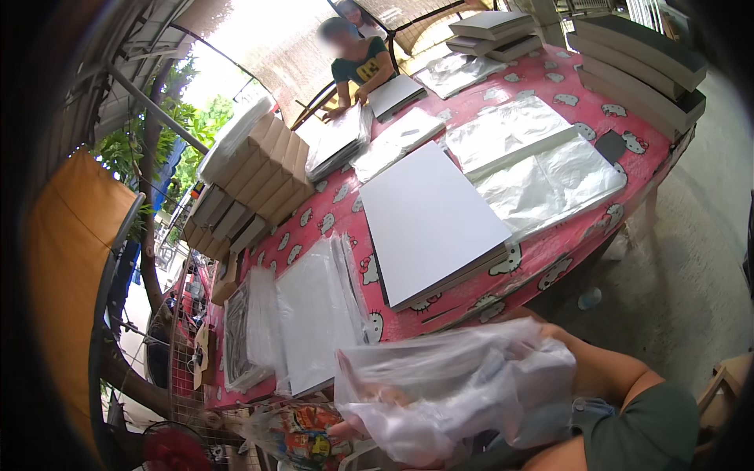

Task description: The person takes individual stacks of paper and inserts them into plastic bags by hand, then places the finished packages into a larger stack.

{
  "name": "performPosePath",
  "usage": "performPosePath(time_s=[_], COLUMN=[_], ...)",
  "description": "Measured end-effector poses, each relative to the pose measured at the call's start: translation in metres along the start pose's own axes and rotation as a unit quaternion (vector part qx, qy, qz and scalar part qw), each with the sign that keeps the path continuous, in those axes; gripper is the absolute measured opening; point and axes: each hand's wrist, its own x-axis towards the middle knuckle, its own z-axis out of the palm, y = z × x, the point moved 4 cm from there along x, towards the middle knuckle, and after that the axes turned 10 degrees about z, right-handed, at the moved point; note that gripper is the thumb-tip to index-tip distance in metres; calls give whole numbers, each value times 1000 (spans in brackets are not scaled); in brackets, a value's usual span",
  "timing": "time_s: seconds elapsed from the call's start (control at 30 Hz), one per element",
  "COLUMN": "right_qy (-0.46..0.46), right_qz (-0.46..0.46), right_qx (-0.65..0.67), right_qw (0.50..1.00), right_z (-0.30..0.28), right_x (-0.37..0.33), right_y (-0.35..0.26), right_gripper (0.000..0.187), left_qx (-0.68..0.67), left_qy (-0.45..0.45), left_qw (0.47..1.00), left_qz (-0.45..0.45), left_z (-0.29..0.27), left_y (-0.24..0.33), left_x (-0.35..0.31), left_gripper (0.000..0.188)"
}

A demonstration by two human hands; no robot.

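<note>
A thin translucent plastic bag (463, 377) is stretched between my two hands, low in front of me beside the table edge. At its upper right corner, my right hand (551, 333) grips the film, with the fingers partly hidden. On the left side my left hand (381, 396) shows blurred through the plastic, thumb outside and fingers behind the film, closed on it. Close by on the table lies a stack of white sheets or boards (432, 224) with a dark edge at the bottom. Left of it is a plastic-wrapped white pack (318, 314).
Flat plastic bags (542, 173) lie across the pink patterned tablecloth (302, 231). Brown boxes (267, 169) are piled at the left, and thick dark-topped blocks (640, 67) at the far right. Across the table, a person (365, 67) handles a wrapped stack (342, 141); another stands behind.
</note>
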Motion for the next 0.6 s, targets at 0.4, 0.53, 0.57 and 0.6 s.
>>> performPosePath(time_s=[0.4, 0.53, 0.57, 0.6], right_qy=[-51, -21, -31, -40], right_qz=[86, 79, 10, -59], right_qx=[-417, -366, -399, -429], right_qw=[903, 927, 916, 900], right_z=[-11, -28, -19, -15], right_x=[9, 6, 1, -2], right_y=[-2, 12, 5, -4], right_gripper=[17, 20, 17, 13], left_qx=[-32, -35, -10, 33], left_qy=[-33, 33, 60, 99], left_qw=[996, 993, 993, 992], left_qz=[82, 111, 98, 67], left_z=[-14, -11, -13, -16], left_y=[-6, 3, -1, -6], left_x=[-28, -19, -16, -11], left_gripper=[22, 24, 24, 25])
